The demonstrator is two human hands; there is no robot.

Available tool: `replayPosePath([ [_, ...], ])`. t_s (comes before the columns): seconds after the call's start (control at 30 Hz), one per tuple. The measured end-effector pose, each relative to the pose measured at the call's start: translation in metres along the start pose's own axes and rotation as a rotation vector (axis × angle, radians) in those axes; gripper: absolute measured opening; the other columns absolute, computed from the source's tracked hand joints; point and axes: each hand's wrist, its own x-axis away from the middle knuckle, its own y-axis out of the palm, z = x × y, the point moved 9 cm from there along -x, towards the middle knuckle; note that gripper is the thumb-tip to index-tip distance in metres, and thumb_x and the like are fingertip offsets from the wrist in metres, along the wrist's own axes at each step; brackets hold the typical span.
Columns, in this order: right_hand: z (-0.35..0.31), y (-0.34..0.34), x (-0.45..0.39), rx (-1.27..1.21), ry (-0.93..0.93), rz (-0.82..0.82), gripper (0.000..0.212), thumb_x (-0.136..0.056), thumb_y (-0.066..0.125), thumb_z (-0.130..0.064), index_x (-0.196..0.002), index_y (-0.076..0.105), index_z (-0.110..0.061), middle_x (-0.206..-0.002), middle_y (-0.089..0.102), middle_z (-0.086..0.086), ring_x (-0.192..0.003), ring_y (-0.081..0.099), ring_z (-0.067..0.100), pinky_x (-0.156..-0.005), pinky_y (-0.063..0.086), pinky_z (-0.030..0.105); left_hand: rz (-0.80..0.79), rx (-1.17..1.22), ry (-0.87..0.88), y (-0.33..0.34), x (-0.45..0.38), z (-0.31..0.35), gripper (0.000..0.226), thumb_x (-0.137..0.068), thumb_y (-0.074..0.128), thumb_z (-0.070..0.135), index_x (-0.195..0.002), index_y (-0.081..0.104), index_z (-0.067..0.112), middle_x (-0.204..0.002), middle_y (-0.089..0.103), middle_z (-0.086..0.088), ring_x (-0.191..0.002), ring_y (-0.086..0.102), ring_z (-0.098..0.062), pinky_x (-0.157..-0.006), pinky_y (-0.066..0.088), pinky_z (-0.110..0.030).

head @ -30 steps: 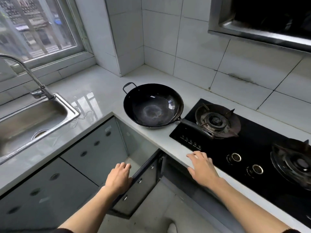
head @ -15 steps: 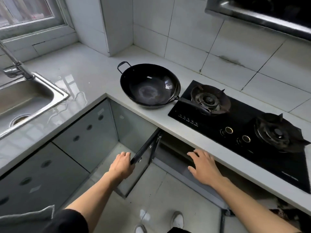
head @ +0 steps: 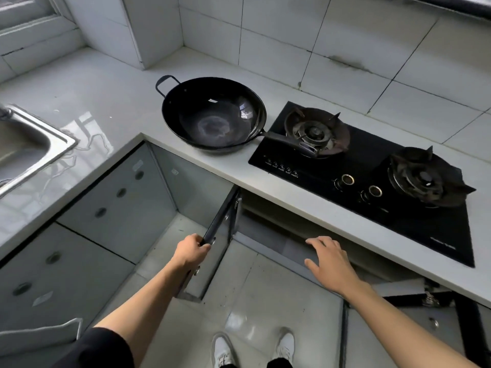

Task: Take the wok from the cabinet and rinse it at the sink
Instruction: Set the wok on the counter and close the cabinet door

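**Kitchen corner, wok out on counter**

Left hand [head: 191, 251], 6 o'clock: clamped on cabinet door [head: 221, 221] edge. Right hand [head: 330, 262], 5 o'clock: fingers spread, empty, possibly touching second door. Wok [head: 214, 115], 12 o'clock: upright on countertop [head: 111, 83], handle over hob [head: 372, 166]. Sink [head: 39, 134], 9 o'clock.

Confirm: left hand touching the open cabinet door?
Touching. The head view shows the left hand with its fingers curled over the top edge of the open cabinet door.
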Motion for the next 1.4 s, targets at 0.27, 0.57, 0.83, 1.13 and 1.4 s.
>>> replayPosePath([
  [0.27, 0.037, -0.021, -0.001, -0.057, 0.030, 0.045, 0.051, -0.093, 0.056, -0.034, -0.140, 0.040, -0.023, -0.141, 0.041, 0.001, -0.130, 0.036, 0.020, -0.108, 0.036, 0.041, -0.126, 0.495, -0.146, 0.060, 0.018, 0.020, 0.031, -0.093, 0.056, 0.036, -0.089, 0.063, 0.006, -0.073, 0.050, -0.010, -0.066, 0.050, -0.024, -0.084, 0.058, -0.050],
  [0.57, 0.093, -0.037, -0.009, -0.094, 0.078, 0.074, 0.061, -0.093, 0.057, -0.034, -0.146, 0.031, -0.018, -0.149, 0.032, 0.008, -0.137, 0.028, 0.026, -0.114, 0.030, 0.039, -0.370, 0.824, -0.196, 0.143, 0.041, 0.098, 0.034, -0.104, 0.039, 0.040, -0.101, 0.050, 0.008, -0.080, 0.038, -0.008, -0.060, 0.034, -0.016, -0.058, 0.026, -0.028],
  [0.83, 0.163, -0.040, -0.015, -0.035, 0.199, 0.025, 0.082, -0.087, 0.061, -0.050, -0.151, 0.020, -0.017, -0.157, 0.020, 0.010, -0.144, 0.015, 0.028, -0.115, 0.026, 0.042, -0.402, 1.108, -0.266, 0.196, 0.030, 0.151, 0.046, -0.101, 0.042, 0.050, -0.095, 0.065, 0.010, -0.086, 0.069, -0.011, -0.088, 0.066, -0.030, -0.088, 0.051, -0.039],
  [1.13, 0.211, -0.010, -0.019, -0.058, 0.268, -0.107, 0.089, -0.084, 0.063, -0.054, -0.152, 0.015, -0.020, -0.162, 0.007, 0.006, -0.148, 0.011, 0.027, -0.117, 0.021, 0.041, -0.385, 1.317, -0.345, 0.220, 0.009, 0.193, 0.064, -0.098, 0.042, 0.056, -0.131, 0.042, 0.001, -0.116, 0.058, -0.021, -0.112, 0.060, -0.039, -0.109, 0.042, -0.049],
  [1.4, 0.216, -0.011, -0.032, -0.032, 0.247, -0.150, 0.081, -0.081, 0.065, -0.054, -0.145, 0.030, -0.020, -0.153, 0.028, 0.008, -0.137, 0.033, 0.029, -0.106, 0.036, 0.041, -0.332, 1.423, -0.436, 0.229, -0.003, 0.212, 0.076, -0.096, 0.043, 0.059, -0.145, 0.036, 0.000, -0.143, 0.047, -0.023, -0.127, 0.050, -0.038, -0.107, 0.040, -0.046],
])
